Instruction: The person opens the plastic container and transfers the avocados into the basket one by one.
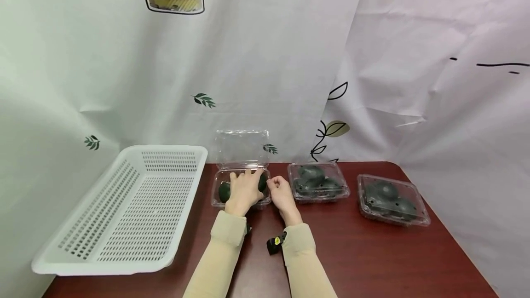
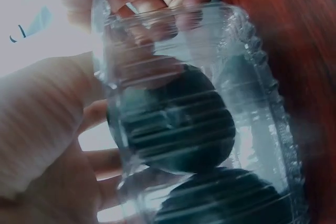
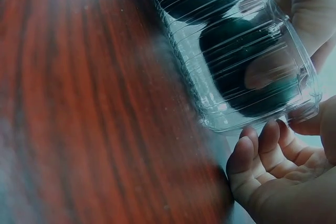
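Observation:
A clear plastic clamshell box [image 1: 216,200] stands in front of me at the back of the table, its lid [image 1: 242,148] raised upright. Two dark green, rounded fruits that look like avocados lie inside, one at the left [image 1: 224,191] and one at the right [image 1: 262,182]. My left hand [image 1: 243,191] reaches into the box from above, fingers and thumb around the right avocado; its thumb shows through the wall against the avocado [image 3: 241,69] in the right wrist view. My right hand [image 1: 282,193] pinches the box's right edge, thumb at the rim and fingertips [image 3: 269,131] beside the end wall.
A large white perforated plastic basket [image 1: 175,224] stands on the left. Two closed clear boxes of similar dark fruits, one nearer [image 1: 318,182] and one farther right [image 1: 392,199], sit on the reddish-brown table [image 1: 356,252]. A printed white sheet [image 1: 265,59] hangs behind.

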The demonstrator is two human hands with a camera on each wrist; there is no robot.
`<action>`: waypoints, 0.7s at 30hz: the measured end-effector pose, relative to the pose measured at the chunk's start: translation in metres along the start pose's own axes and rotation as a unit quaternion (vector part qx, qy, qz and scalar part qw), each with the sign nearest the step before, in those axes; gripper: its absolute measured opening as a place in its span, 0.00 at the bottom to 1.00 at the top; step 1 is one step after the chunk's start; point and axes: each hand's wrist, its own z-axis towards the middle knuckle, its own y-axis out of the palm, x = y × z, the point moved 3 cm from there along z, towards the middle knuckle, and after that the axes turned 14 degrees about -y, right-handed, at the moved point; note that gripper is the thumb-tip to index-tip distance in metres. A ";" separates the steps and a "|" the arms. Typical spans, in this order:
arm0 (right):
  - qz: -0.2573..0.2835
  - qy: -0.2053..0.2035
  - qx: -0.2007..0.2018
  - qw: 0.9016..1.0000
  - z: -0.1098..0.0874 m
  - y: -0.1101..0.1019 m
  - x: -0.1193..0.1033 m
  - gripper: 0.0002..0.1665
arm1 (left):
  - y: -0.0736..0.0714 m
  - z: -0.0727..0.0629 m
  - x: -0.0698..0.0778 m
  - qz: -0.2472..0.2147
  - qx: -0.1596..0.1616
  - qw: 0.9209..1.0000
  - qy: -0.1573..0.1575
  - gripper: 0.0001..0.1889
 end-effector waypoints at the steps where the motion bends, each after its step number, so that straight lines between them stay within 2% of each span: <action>1: 0.000 0.001 -0.003 1.000 -0.001 0.001 0.000 0.10 | -0.001 -0.001 -0.001 0.002 0.010 1.000 0.002 0.35; 5: -0.002 0.005 -0.002 1.000 -0.001 0.002 0.000 0.09 | -0.009 -0.003 -0.003 0.004 0.044 0.999 0.013 0.35; 9: -0.002 0.015 -0.003 1.000 -0.001 0.000 0.002 0.10 | -0.024 -0.003 0.000 0.006 0.064 0.998 0.024 0.36; 14: -0.003 0.020 -0.015 1.000 0.001 0.001 0.002 0.10 | -0.051 -0.003 0.001 0.016 0.086 0.996 0.027 0.34; 18: -0.003 0.006 0.000 1.000 0.002 0.002 0.001 0.09 | -0.073 -0.001 -0.002 0.021 0.101 0.994 0.031 0.35; 21: -0.002 0.002 0.006 1.000 0.001 0.001 0.000 0.09 | -0.088 0.001 -0.007 0.031 0.100 0.994 0.028 0.37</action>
